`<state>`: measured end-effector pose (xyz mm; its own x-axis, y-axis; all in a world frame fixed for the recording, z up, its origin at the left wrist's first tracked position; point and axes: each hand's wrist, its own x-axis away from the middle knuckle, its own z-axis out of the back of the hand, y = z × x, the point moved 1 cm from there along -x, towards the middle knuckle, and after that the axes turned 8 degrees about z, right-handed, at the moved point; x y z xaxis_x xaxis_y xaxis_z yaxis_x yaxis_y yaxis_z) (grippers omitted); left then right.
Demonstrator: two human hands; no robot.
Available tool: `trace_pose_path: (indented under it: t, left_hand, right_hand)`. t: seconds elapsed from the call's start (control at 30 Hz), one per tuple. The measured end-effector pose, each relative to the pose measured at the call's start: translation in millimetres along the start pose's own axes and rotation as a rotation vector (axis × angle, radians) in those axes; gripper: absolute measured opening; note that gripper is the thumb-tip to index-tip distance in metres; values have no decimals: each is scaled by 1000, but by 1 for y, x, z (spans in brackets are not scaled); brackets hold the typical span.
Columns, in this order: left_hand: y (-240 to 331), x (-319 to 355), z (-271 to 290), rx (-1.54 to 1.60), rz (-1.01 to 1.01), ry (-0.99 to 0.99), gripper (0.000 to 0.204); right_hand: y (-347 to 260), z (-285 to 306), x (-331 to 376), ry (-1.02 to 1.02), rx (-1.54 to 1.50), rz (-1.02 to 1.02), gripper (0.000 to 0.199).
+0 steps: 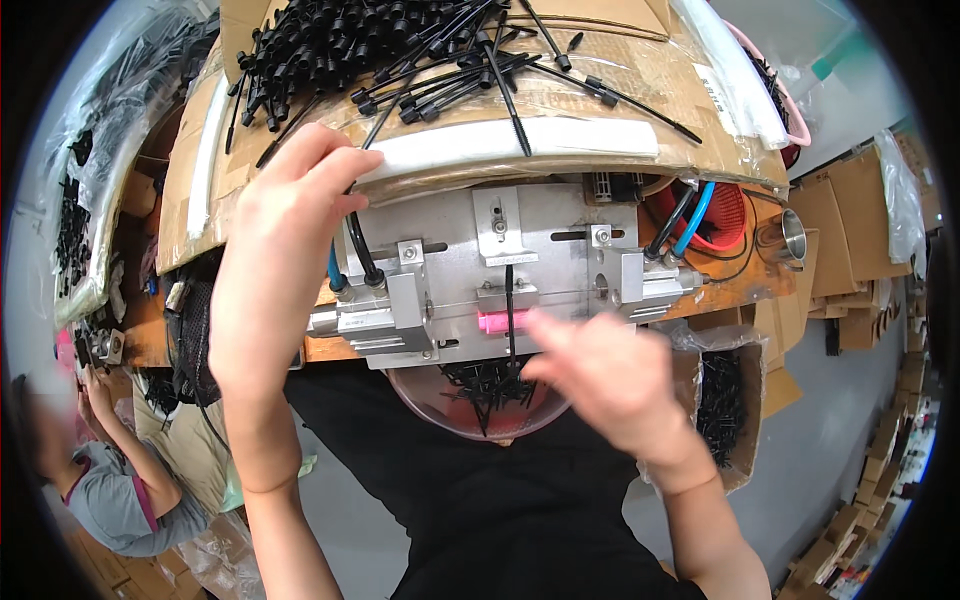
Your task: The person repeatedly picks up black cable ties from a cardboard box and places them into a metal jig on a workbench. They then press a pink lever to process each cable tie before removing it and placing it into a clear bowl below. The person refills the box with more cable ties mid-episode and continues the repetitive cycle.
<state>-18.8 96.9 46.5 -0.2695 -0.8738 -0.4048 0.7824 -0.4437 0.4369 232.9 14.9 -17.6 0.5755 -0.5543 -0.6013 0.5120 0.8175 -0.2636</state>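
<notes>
Left hand (pixel 290 230) is up at the near edge of the cardboard-covered bench (pixel 640 80), fingers loosely curled over the white foam strip (pixel 520 140) that runs along that edge; whether it grips anything there I cannot tell. Right hand (pixel 610 375) hangs blurred just in front of the metal fixture (pixel 500 265) bolted under the bench edge, index finger stretched toward the pink piece (pixel 492 321) in its middle, nothing visibly held. A thin black rod (pixel 509 310) stands upright through the clamp right above that pink piece. Heap of black rods (pixel 400 50) covers the far part of the bench, some spilling to the foam strip. Below the fixture, a clear round bowl (pixel 475 405) catches finished black bits. Tight quarters here: open cardboard box (pixel 725 400) of black parts just right of the right wrist, red basket (pixel 725 215) and steel cup (pixel 790 235) at the bench's right corner, flattened brown cartons (pixel 860 240) stacked beyond. Another person (pixel 90 470) crouches at lower left.
</notes>
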Motion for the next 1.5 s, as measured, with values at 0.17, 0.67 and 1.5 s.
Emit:
trace_pose_path:
  t: [0.17,0.67,1.5]
  left_hand:
    - [31,40,-17,-136,36,258,66]
    - [82,125,-123,-221,105,-4,67]
    - [6,-39,-13,-247,-186,-14,14]
  right_hand:
    - [95,58,-93,89,589,-170,22]
    - [142,80,-99,167,394,-222,18]
    - [159,72,-91,56,201,-150,17]
